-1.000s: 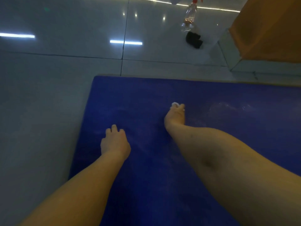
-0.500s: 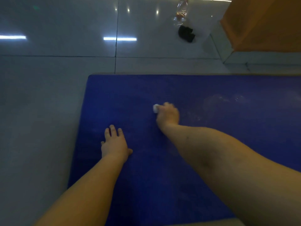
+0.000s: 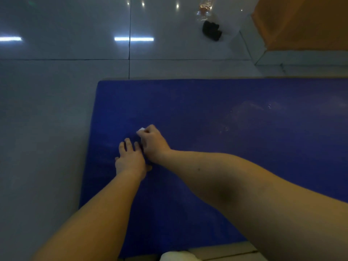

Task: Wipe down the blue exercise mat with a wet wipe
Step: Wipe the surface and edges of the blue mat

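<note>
Our mat [image 3: 207,119] looks like matt blue foam to us, faintly grainy, with wet shiny streaks on the right. The floor tiles [image 3: 66,44] are smooth and super glossy, mirroring lights. The bottle [image 3: 204,8] seems clear plastic, and the wipe [image 3: 140,130] is soft white.

Dim, bluish, soft; glare streaks on floor [image 3: 56,53]

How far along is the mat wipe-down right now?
Done, apparently: a damp sheen streaks the blue mat right of centre. In hand: the right hand grips the wet wipe against the mat's left part, close beside the left hand, resting flat. Left: the left edge and near strip show no sheen, though the dim light makes that uncertain.
</note>
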Motion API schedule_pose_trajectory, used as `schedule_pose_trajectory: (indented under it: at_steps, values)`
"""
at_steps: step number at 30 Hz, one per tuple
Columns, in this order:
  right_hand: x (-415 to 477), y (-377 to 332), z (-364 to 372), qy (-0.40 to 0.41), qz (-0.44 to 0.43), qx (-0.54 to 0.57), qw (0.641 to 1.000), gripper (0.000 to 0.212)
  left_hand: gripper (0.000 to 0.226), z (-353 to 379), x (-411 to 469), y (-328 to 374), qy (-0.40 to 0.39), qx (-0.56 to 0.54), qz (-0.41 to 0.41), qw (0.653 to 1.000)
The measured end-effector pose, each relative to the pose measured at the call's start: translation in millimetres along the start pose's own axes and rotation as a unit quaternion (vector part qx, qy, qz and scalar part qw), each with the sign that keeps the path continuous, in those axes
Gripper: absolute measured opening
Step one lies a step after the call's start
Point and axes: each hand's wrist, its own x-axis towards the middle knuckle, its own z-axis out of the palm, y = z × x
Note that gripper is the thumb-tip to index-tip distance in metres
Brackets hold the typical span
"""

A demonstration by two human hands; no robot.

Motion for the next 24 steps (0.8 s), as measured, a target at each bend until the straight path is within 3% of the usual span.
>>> schedule_pose_trajectory:
  at_steps: [3, 6, 9, 12, 15, 18, 21, 24]
  values:
    - [3, 9, -1, -0.026, -0.050, -0.025, 0.998, 0.033, 0.106, 1, 0, -1, 0.002, -0.002, -0.001, 1.000]
    - [-1, 45, -25, 0.021, -0.028, -0.056, 0.998, 0.018, 0.108, 2, 1, 0, 0.001, 0.005, -0.002, 1.000]
    - [-7, 92, -67, 0.111, 0.118, -0.070, 0.984, 0.012, 0.108, 2, 3, -1, 0.001, 0.013, 0.000, 1.000]
    - [-21, 129, -104, 0.170, 0.324, -0.045, 0.929, 0.029, 0.108, 3, 3, -1, 0.003, 0.016, 0.003, 1.000]
    - [-22, 130, -110, 0.206, 0.427, 0.026, 0.880, 0.021, 0.109, 3, 4, 1, 0.007, 0.026, 0.001, 1.000]
    - [-8, 91, -88, 0.194, 0.396, 0.062, 0.896, 0.017, 0.109, 2, 4, 2, 0.006, 0.025, 0.000, 1.000]
    - [-4, 31, -43, 0.123, 0.252, 0.109, 0.954, 0.013, 0.109, 1, 3, 3, 0.002, 0.017, -0.003, 1.000]
    - [-12, -13, -8, 0.030, 0.132, 0.124, 0.983, 0.018, 0.106, 0, 2, 1, 0.001, 0.017, -0.005, 1.000]
